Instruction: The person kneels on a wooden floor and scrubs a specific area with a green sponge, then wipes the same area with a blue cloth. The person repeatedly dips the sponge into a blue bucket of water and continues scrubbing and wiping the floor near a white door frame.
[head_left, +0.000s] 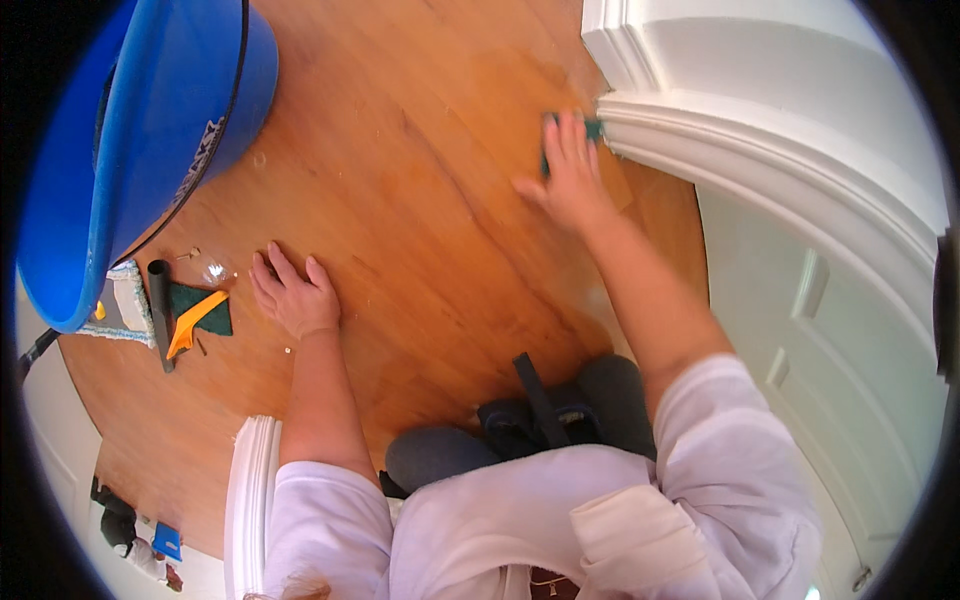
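My right hand lies flat on a dark green scouring pad, pressing it on the wooden floor at the corner of a white door frame moulding. My left hand rests palm down on the floor with its fingers somewhat apart and nothing under them that shows. To its left lie a second green pad, an orange plastic tool and a dark tube.
A big blue bucket stands at the upper left, beside a mop pad with a white and blue fringe. White door trim rises at lower left. Farther off is another person near a blue container.
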